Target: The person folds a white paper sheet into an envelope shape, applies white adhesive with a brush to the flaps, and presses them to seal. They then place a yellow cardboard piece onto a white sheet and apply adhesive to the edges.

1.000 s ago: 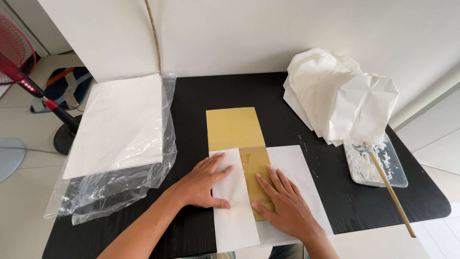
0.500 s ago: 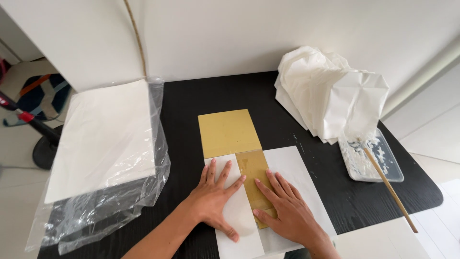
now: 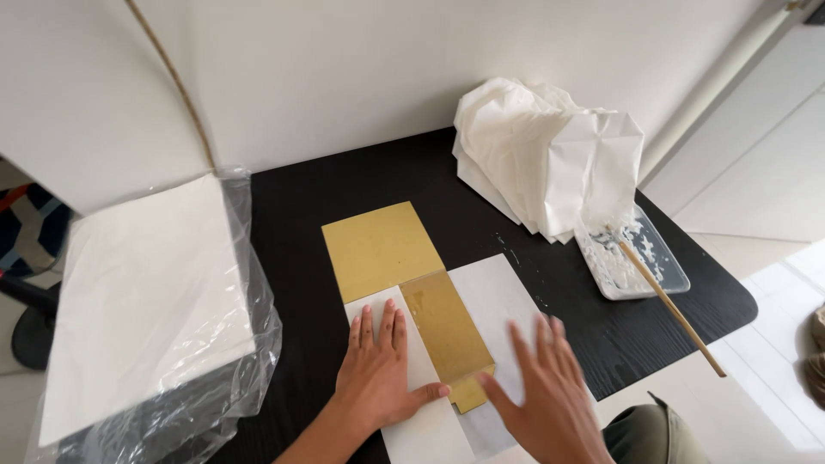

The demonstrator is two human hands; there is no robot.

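Observation:
A gold sheet (image 3: 382, 247) lies flat on the black table (image 3: 335, 185), and its near half is partly wrapped by white paper (image 3: 494, 301). My left hand (image 3: 378, 369) presses flat on the left white flap, fingers spread. My right hand (image 3: 541, 391) hovers over the right white flap, fingers apart and blurred, holding nothing. Between the hands a gold strip (image 3: 447, 331) stays uncovered.
A stack of white paper in a clear plastic bag (image 3: 146, 301) sits at the left. A pile of folded white paper pieces (image 3: 550, 155) is at the back right. Beside it stands a clear tray of white paste (image 3: 632, 253) with a long wooden stick (image 3: 675, 309).
My right hand has lifted off the gold strip and shifted right over the white flap. My left hand stays pressed on the left flap. The view has shifted.

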